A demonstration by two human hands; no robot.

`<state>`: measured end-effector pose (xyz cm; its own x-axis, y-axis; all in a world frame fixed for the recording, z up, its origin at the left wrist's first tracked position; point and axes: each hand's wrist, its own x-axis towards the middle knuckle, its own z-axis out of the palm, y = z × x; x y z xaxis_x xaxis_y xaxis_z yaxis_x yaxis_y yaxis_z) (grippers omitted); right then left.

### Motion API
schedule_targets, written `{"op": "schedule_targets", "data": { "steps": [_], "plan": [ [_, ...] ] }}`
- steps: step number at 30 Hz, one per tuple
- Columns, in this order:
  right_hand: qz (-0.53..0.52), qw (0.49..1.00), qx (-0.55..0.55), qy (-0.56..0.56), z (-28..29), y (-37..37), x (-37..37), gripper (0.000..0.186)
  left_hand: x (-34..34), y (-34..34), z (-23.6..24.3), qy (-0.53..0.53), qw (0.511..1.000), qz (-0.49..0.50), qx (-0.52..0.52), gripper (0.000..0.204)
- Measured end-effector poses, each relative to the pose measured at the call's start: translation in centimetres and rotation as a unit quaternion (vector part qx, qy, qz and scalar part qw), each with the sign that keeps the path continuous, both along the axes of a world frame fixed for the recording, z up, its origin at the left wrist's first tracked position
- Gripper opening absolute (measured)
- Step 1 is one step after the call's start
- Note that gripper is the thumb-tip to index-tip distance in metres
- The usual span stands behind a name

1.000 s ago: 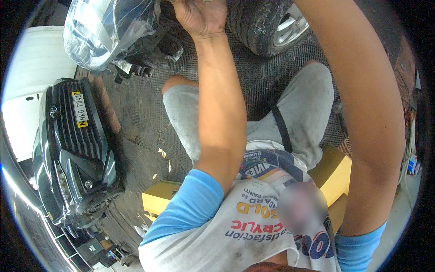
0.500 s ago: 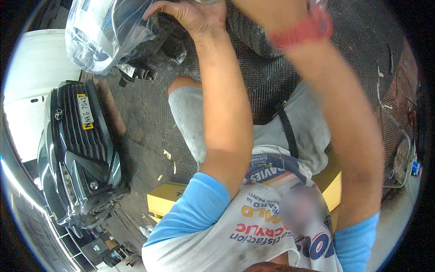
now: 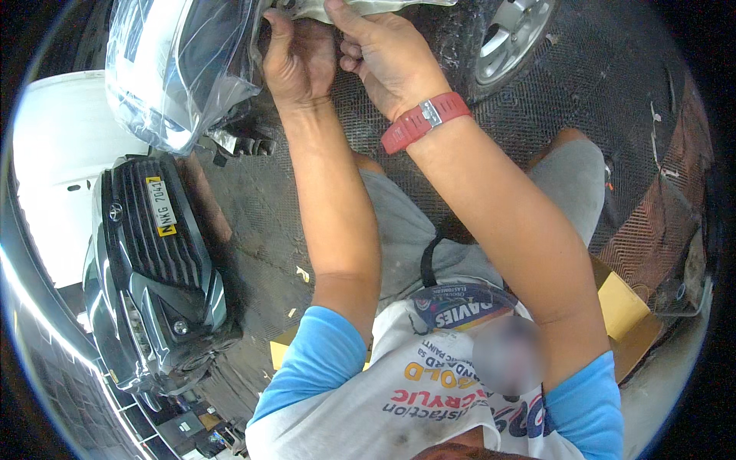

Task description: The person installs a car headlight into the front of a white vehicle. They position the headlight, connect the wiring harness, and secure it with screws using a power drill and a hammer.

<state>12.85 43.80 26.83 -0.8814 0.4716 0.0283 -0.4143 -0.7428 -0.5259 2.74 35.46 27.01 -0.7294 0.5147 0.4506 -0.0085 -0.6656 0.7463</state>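
Our left hand (image 3: 300, 67) is cupped open just below the pale edge piece (image 3: 376, 8), up by the plastic-wrapped car part (image 3: 180, 80). Our right hand (image 3: 400, 63) is curled, thumb at that edge; can't tell if it's gripping. We'd keep pressure light there.

Site is a vehicle workshop, evidenced by dark parked vehicle (image 3: 149, 249), plastic-covered bodywork (image 3: 180, 80), spoked wheel (image 3: 510, 42), textured floor matting (image 3: 586, 84).
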Motion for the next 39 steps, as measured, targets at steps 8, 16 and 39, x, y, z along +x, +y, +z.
{"op": "schedule_targets", "data": {
  "steps": [8,16,39],
  "plan": [
    [-0.051,0.998,0.042,0.009,-0.4,-0.9,-0.3,0.026,0.7,-1.3,-0.5,0.011,0.996,0.034,-0.076,0.056],
    [-0.017,0.998,0.056,0.022,-2.0,-0.7,-1.7,0.027,-0.3,-0.3,1.0,0.059,0.998,0.013,-0.005,0.08],
    [-0.102,0.994,-0.043,0.007,2.1,-2.8,-1.2,0.03,-1.1,-2.3,1.5,0.033,0.997,-0.035,-0.059,0.051]
  ]
}}
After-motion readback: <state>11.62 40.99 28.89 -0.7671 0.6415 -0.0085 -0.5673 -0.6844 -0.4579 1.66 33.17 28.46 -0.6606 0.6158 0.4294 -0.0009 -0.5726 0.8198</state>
